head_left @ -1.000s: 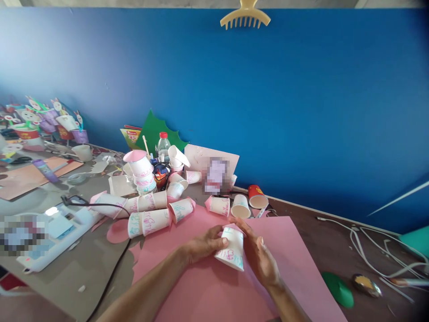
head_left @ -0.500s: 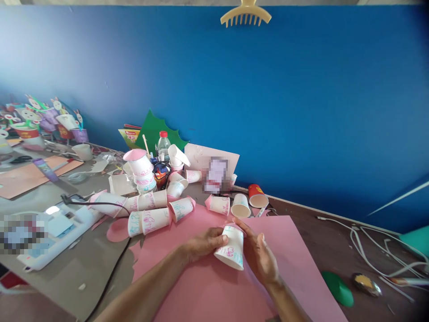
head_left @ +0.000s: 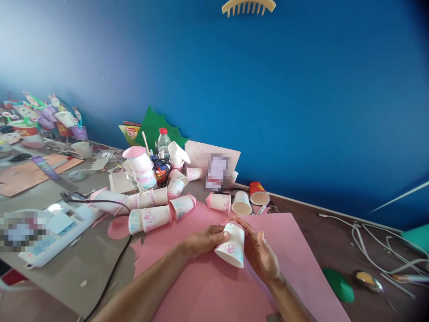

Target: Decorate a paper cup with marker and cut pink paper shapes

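Over the pink sheet (head_left: 208,290), left hand (head_left: 203,241) and right hand (head_left: 261,255) both grip the decorated cup (head_left: 232,245), tilted mouth-near, steadying it from either side.

White paper cup (head_left: 232,245), scribbled with pink and teal marker, held tilted with its base up and away and its open rim down toward the viewer. The left hand (head_left: 204,240) grips its left wall, the right hand (head_left: 263,257) its right wall. It sits just above the pink paper sheet (head_left: 201,286) spread on the worktop.
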`<state>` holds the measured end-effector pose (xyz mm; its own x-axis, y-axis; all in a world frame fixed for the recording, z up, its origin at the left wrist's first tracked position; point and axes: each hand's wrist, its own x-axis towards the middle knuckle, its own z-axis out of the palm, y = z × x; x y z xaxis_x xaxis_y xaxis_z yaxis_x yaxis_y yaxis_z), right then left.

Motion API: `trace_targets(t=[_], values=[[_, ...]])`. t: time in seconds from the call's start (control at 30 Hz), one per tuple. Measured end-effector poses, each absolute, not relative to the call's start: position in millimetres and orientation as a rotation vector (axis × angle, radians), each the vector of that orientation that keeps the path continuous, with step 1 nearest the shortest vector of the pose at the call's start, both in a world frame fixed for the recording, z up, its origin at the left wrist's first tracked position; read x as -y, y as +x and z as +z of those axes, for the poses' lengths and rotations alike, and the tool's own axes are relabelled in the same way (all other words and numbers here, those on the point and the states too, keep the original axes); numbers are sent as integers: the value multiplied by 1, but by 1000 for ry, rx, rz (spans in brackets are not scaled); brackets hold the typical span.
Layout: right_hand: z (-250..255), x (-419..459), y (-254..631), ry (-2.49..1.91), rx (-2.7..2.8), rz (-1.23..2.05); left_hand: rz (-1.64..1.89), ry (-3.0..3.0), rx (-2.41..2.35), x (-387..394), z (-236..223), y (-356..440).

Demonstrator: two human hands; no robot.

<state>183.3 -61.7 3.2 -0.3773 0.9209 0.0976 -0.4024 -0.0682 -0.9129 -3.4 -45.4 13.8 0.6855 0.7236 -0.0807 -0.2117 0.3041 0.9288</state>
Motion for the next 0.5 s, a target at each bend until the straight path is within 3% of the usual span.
trace_targets(t=[0.5], values=[[9,64,182,-571,1053,1752,653,1078,-547,43,11,-4]])
